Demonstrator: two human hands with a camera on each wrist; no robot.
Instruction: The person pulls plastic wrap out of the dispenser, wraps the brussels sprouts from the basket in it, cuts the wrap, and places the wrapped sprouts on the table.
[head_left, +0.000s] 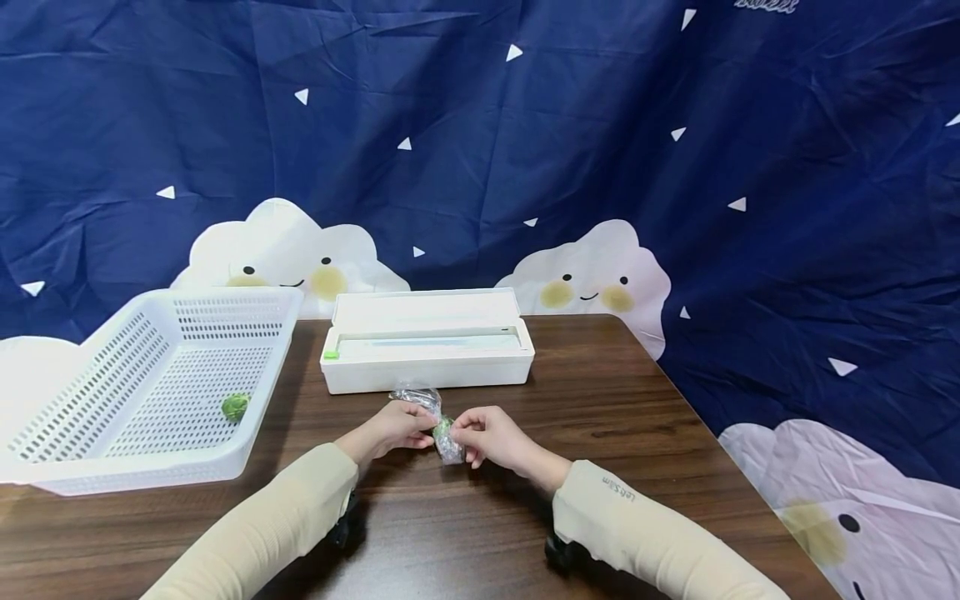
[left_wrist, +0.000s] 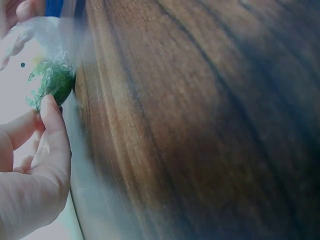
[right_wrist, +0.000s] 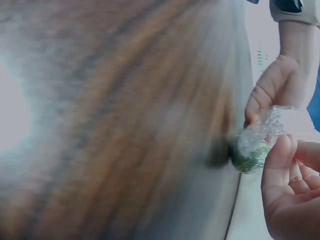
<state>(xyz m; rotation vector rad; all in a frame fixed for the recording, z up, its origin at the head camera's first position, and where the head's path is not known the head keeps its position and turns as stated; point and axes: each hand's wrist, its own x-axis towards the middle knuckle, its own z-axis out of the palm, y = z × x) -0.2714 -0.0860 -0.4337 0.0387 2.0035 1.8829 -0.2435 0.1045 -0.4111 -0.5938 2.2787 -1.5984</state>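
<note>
Between my two hands is a small round green vegetable [head_left: 443, 428], like a Brussels sprout, wrapped in clear cling film [head_left: 450, 450]. My left hand [head_left: 399, 427] pinches the wrapped vegetable at its left side; in the left wrist view its thumb and forefinger meet at the green ball [left_wrist: 50, 82]. Loose film [head_left: 420, 398] sticks up behind those fingers. From the right, my right hand [head_left: 491, 435] pinches the film with thumb and forefinger, seen close up in the right wrist view beside the crinkled wrap [right_wrist: 265, 131]. The bundle is held over the wooden table [head_left: 450, 525].
Behind the hands stands a white film dispenser box [head_left: 427, 372], its lid [head_left: 427, 308] raised. To the left is a white perforated basket [head_left: 258, 408] with one similar green vegetable [head_left: 235, 407] inside. A blue curtain with clouds [head_left: 450, 167] hangs behind the table.
</note>
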